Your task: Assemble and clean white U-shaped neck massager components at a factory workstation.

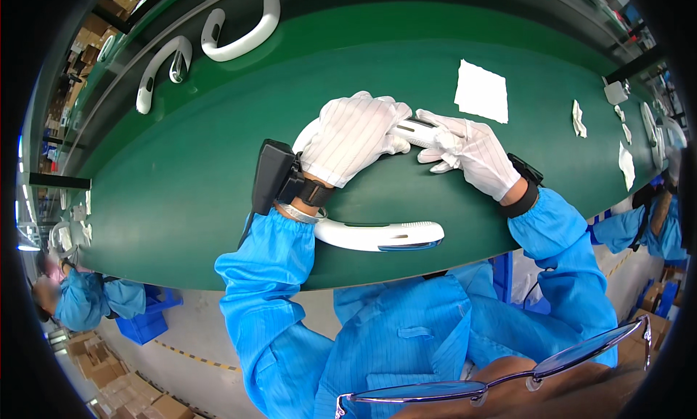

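Both my hands wear white gloves and blue sleeves. My left hand (354,134) wraps over one arm of a white U-shaped plastic device (377,235) lying on the green conveyor belt (181,179). My right hand (468,152) pinches the tip of that same upper arm near its silver end. The device's lower arm lies free near the belt's front edge. A black unit is strapped to my left wrist (272,174).
Two more white U-shaped devices (243,29) (161,71) lie on the belt at the far left. A white cloth sheet (481,91) lies beyond my hands, small white pieces (579,118) to the right. Other workers in blue sit at left (87,299) and right (642,227).
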Available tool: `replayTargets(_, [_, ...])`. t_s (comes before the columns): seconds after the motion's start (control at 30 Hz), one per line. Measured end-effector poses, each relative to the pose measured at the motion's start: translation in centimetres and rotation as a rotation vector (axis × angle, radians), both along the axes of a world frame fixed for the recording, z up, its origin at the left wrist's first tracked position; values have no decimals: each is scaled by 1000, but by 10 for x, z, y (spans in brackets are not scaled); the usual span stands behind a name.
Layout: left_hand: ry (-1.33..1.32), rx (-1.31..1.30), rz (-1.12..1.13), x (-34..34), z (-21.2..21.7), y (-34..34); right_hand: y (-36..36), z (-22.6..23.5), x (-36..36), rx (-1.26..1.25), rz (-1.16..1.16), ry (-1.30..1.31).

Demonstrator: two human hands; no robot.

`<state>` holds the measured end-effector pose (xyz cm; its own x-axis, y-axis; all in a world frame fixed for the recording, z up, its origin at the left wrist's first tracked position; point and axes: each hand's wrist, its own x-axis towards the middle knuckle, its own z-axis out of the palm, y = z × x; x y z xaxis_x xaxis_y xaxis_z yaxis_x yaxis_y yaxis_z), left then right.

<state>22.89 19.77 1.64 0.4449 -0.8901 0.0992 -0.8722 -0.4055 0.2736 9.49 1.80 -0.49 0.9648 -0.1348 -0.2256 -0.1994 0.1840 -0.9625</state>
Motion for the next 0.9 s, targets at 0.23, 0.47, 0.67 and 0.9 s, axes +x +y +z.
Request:
replayTargets(0.23, [-6,3,-9,-1,3,2,11,15,14,-27,-29,173])
replayTargets(0.47, [-2,38,-17,0,8,3,-5,10,1,70,87,67])
replayTargets(0.67, [-29,55,-12,-2,6,0,7,18,12,-68,58,178])
replayTargets(0.9, [-55,72,-22,-2,8,3,-6,8,-1,60,122,9])
